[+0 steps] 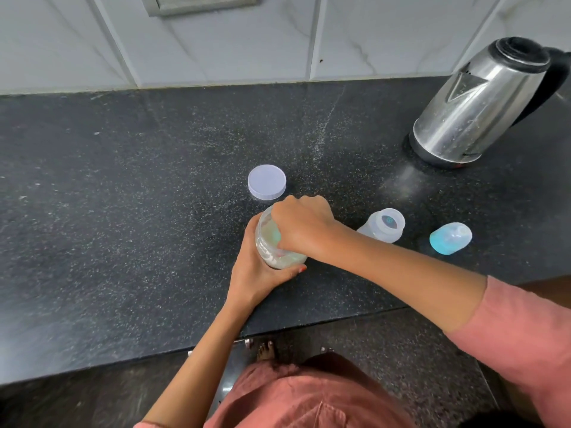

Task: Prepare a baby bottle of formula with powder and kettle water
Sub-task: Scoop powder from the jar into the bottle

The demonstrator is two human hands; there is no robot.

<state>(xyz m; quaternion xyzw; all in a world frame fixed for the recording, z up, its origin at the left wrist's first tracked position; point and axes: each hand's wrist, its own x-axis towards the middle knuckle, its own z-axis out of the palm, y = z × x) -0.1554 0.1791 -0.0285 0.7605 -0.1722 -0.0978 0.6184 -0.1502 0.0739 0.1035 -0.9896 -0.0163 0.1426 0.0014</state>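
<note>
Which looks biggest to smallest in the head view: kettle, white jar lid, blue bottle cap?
1. steel kettle
2. white jar lid and blue bottle cap: they look about alike, so not ranked.

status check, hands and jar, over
Left hand grips powder jar. Right hand in its mouth, fingers hidden. Baby bottle open alongside, nothing between.

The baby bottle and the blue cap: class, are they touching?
Apart. The head view shows bare counter between the baby bottle and the blue cap.

Home kitchen: granite counter (123,180), tiled wall (216,50), elec. kettle (475,109).
</note>
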